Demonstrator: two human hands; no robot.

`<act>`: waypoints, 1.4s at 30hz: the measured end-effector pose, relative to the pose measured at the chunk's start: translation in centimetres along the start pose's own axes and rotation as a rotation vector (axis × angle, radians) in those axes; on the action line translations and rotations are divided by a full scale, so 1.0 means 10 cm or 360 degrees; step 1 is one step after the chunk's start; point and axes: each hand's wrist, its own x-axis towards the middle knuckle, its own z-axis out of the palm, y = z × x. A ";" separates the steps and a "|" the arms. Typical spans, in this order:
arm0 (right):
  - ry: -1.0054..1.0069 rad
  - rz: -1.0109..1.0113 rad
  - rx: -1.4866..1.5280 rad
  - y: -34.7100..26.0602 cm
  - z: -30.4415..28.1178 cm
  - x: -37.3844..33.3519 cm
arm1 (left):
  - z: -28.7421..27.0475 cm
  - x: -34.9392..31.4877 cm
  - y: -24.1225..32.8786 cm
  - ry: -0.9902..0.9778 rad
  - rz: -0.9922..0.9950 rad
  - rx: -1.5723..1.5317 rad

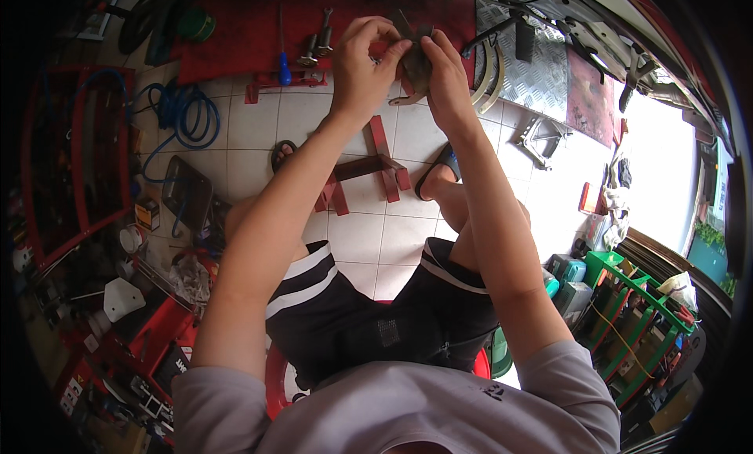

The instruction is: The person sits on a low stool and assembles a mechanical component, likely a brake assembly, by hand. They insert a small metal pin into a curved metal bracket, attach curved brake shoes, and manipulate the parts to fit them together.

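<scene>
Both my hands are raised together over the near edge of the red work surface. Between them is a small dark grey-brown part [418, 68], with a thin pale curved end showing below it; its kind is not clear. My left hand [367, 58] pinches its left side with thumb and fingertips. Around its right side my right hand [447, 74] is closed, thumb near the top edge. A thin dark sliver sticks up between the fingertips. The fingers hide much of the part.
A blue-handled screwdriver [285, 71], a wrench [325, 32] and bolts [309, 52] lie on the red surface [243, 30]. Curved pale strips [492, 76] lie right of my hands. Below stands a red metal stand [367, 168]; a coiled blue hose [182, 113] is at left.
</scene>
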 end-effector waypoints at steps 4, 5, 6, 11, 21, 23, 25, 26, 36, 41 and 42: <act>0.0095 -0.0022 -0.0039 0.06 -0.06 0.04 | 0.09 -0.06 0.08 0.0152 -0.0922 -0.0476; 0.0118 -0.0039 -0.0040 0.08 -0.08 0.05 | 0.07 -0.06 0.08 0.0124 -0.1065 -0.0553; 0.0142 -0.0081 -0.0099 0.12 -0.11 0.07 | 0.07 -0.07 0.08 0.0095 -0.1209 -0.0631; 0.0310 -0.0155 -0.0663 0.20 -0.21 0.15 | 0.08 -0.09 -0.04 -0.0098 -0.0788 -0.0487; 0.0110 0.0190 0.0113 0.01 -0.14 0.05 | 0.00 -0.02 0.14 -0.0246 -0.0458 -0.0293; 0.0003 0.0410 0.0431 -0.03 -0.19 0.02 | 0.01 -0.01 0.17 -0.0271 -0.0236 -0.0216; -0.0080 0.0430 0.0598 -0.06 -0.19 0.03 | 0.01 0.00 0.20 -0.0264 -0.0086 -0.0158; -0.0114 0.0460 0.0639 -0.09 -0.20 0.03 | 0.02 -0.01 0.21 -0.0250 -0.0050 -0.0139; 0.0120 0.0403 0.0389 -0.04 -0.13 0.03 | 0.03 -0.06 0.22 -0.0234 -0.0036 0.0132; 0.0188 0.0095 0.0082 0.01 -0.10 0.06 | 0.08 -0.07 0.20 -0.0121 0.0048 0.0187; 0.0212 0.0045 0.0008 0.02 -0.09 0.05 | 0.08 -0.07 0.19 -0.0134 0.0046 0.0199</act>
